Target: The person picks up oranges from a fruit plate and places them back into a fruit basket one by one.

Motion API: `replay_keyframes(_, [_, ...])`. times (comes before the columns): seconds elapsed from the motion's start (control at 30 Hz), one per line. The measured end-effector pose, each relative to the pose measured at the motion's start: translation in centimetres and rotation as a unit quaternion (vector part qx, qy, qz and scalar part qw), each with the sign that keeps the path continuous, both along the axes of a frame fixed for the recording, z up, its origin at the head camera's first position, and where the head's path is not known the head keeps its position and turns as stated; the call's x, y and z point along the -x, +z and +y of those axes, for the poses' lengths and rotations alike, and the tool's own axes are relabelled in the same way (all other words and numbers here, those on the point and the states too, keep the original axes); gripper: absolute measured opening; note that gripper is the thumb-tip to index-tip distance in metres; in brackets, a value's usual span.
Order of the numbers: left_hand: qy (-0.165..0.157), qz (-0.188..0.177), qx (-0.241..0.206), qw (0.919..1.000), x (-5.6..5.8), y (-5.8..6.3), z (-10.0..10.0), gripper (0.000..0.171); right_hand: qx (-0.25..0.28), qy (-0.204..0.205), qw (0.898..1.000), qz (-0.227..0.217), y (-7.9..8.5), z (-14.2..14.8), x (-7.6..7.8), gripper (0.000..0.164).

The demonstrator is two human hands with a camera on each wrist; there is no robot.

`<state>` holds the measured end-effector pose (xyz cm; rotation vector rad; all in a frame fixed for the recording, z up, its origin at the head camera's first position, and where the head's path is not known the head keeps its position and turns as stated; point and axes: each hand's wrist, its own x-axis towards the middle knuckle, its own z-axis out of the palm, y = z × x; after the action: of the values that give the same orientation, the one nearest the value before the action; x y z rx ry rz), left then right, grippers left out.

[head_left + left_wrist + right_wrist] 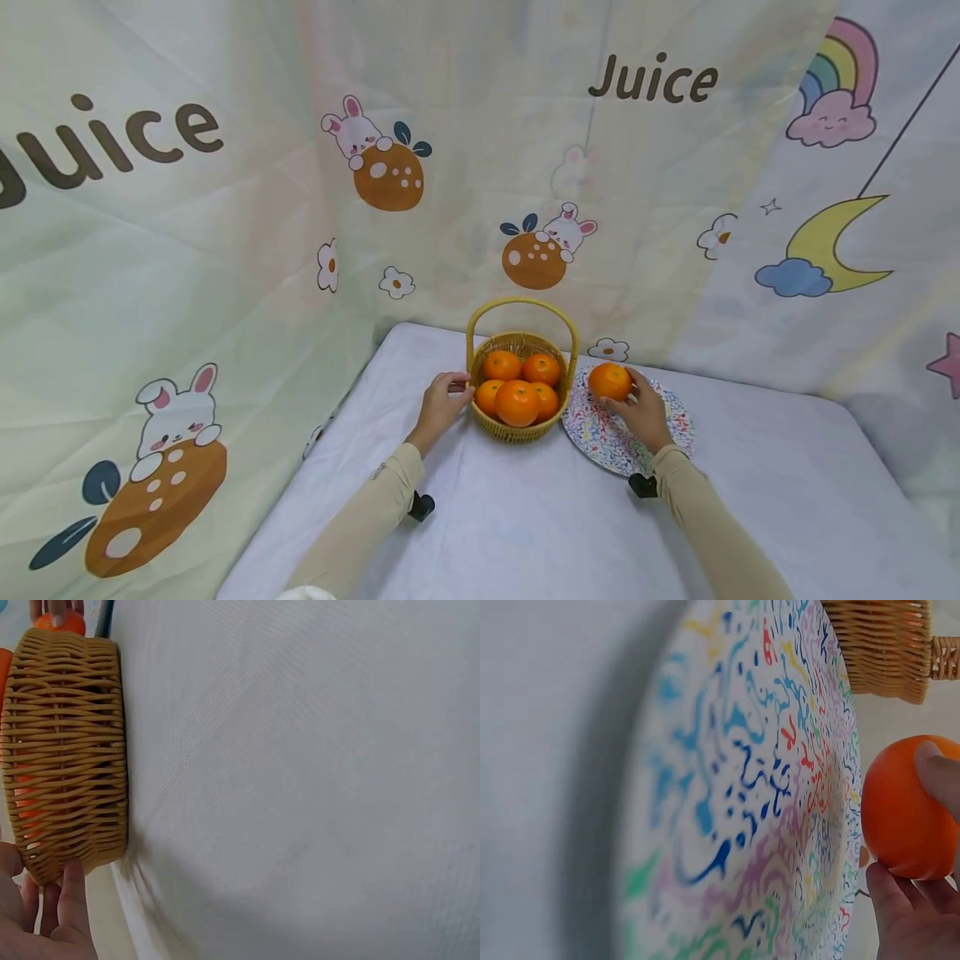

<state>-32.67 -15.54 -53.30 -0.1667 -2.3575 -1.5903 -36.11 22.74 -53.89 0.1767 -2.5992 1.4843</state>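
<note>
A wicker basket point(513, 433) with a tall arched handle holds several oranges point(517, 403). At its left rim, my left hand point(442, 406) pinches the wickerwork between thumb and fingers; the left wrist view shows the fingers against the basket's side point(67, 750). My right hand point(643, 414) grips a single orange point(609, 381) over a round plate point(600, 446) with a multicoloured squiggle pattern. In the right wrist view, thumb and fingers wrap the orange point(907, 810) beside the plate's surface point(742, 787). Whether that orange touches the plate I cannot tell.
A white cloth covers the table point(510, 533). Close behind and to the left hangs a printed curtain point(465, 167) with bunnies, flowers and the word Juice. The plate stands just right of the basket, its left edge near the basket's side.
</note>
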Motion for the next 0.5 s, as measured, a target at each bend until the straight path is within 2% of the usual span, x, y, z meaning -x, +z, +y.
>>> replay_keyframes(0.23, [-0.003, -0.007, -0.011, 0.9999, 0.0, -0.1, 0.0, 0.026, -0.021, 0.024, 0.999, 0.0, 0.6, 1.1, -2.8, 0.085])
replay_keyframes(0.5, [-0.001, -0.007, -0.004, 1.0, 0.1, -0.2, -0.1, 0.026, -0.033, 0.048, 0.998, 0.029, 2.7, 0.7, -6.0, 0.081])
